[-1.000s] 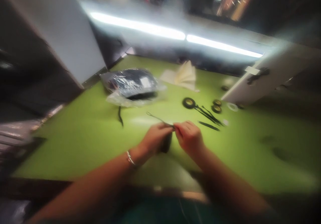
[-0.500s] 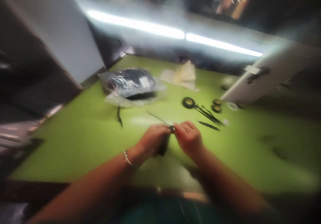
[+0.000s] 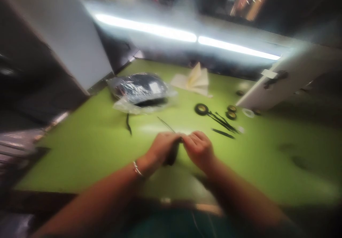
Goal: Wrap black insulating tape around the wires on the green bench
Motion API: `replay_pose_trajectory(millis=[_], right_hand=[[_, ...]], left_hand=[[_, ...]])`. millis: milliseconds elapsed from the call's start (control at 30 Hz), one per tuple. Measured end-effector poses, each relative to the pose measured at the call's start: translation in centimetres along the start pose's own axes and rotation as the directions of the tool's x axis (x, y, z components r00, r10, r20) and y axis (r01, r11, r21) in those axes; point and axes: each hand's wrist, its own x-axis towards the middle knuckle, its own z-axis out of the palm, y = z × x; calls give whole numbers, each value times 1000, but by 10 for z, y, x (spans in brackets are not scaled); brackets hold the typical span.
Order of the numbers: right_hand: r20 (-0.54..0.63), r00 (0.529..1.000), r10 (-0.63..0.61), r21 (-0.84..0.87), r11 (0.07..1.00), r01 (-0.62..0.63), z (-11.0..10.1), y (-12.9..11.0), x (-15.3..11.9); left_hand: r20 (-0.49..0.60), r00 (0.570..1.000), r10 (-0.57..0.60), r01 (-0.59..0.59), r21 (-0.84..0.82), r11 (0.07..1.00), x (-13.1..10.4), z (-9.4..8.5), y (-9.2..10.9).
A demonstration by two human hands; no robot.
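Observation:
My left hand (image 3: pixel 162 146) is closed round a dark item (image 3: pixel 171 155) that hangs below its fingers, over the front middle of the green table. Pinched at the top of that item, my right hand (image 3: pixel 199 147) meets the left fingertips; the small part between them is mostly hidden. A thin dark cord loop (image 3: pixel 165 124) sticks out up and to the left from the fingertips. What exactly the dark item is cannot be made out.
Behind on the green table (image 3: pixel 101 152) lie a plastic-wrapped dark bundle (image 3: pixel 141 88), a black strip (image 3: pixel 128 124), folded paper (image 3: pixel 197 79), a black tape roll (image 3: pixel 201 109), smaller rolls (image 3: pixel 231 115), black straps (image 3: pixel 223 122) and a white ring (image 3: pixel 248 113). A white panel (image 3: pixel 267 92) stands right.
My right hand has moved slightly left, so the fingertips of both hands now meet and cover the small part that showed between them. The cord loop looks narrower.

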Motion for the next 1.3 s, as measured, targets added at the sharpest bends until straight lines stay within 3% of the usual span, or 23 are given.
replay_pose_trajectory(millis=[100, 200, 300, 400, 533, 633, 767, 967, 1133, 1300], right_hand=[[10, 994, 110, 189, 976, -110, 0, 2, 0], [90, 954, 286, 380, 876, -298, -2, 4, 1], [170, 926, 338, 392, 839, -378, -5, 7, 2], [172, 915, 365, 360, 842, -403, -8, 8, 4], [190, 871, 454, 378, 785, -492, -11, 7, 5], [114, 909, 400, 335, 846, -415, -11, 7, 3], [6, 972, 235, 170, 958, -233, -7, 7, 0], [-48, 999, 21, -20, 1000, -22, -7, 8, 0], [-78, 997, -8, -41, 999, 5, -5, 8, 0], [-62, 996, 65, 26, 998, -64, -3, 8, -1]], left_hand=[[-8, 1000, 29, -29, 14, 999, 1, -1, 0], [-13, 1000, 9, -9, 37, 999, 0, -1, 0], [-8, 996, 90, -88, 134, 987, -2, 1, 3], [32, 982, 189, -191, 240, 952, -3, 3, 5], [111, 978, 178, -200, 243, 949, -3, 4, 5], [138, 985, 108, -126, 134, 983, -3, 3, 4], [171, 982, 81, -82, 0, 997, -2, -1, 7], [187, 982, 5, 8, -68, 998, -6, -2, 17], [118, 990, -81, 89, -71, 993, -8, -2, 12], [76, 996, -55, 63, -118, 991, -3, -2, 6]])
